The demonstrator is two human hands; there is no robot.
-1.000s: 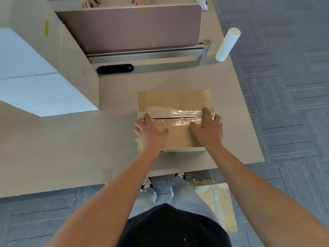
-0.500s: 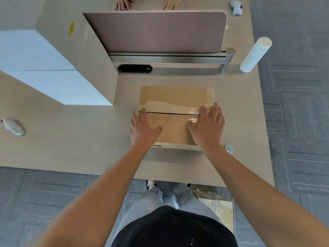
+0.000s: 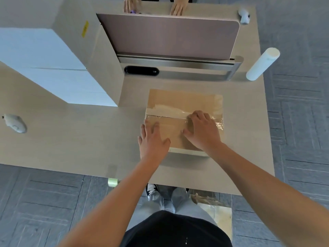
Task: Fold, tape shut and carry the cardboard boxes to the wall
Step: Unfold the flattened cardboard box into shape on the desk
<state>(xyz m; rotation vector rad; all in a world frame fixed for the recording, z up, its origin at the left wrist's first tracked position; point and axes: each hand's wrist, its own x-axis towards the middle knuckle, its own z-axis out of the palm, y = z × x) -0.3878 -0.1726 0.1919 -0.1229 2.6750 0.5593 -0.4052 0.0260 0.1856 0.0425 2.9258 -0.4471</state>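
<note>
**Head view: 2 hands press on a taped box at the desk's near right**

The head view looks down on a flat brown cardboard box [image 3: 179, 102] lying on a pale wood-grain desk [image 3: 71, 143], toward the desk's near right part. Its long axis runs left to right across the view, and the seam between its 2 top flaps runs the same way, covered by a strip of clear glossy tape [image 3: 167, 111] that wrinkles at the box's right end.

The left hand [image 3: 153, 139] lies palm down on the box's near left corner, fingers straight and slightly spread, pointing away from the person; it grips nothing. The right hand [image 3: 203, 131] rests on the right half of the lid over the tape, knuckles raised, fingers bent with the tips pressing down on the seam, thumb stretched left along the cardboard. It holds nothing either. Both bare forearms reach forward from the bottom of the view and converge on the box.

Behind the box stands a mauve desk divider panel [image 3: 169, 34] on a silver rail, with a white cylindrical roll [image 3: 262, 64] upright to its right. A white block-shaped cabinet [image 3: 46, 66] sits at the left.
</note>
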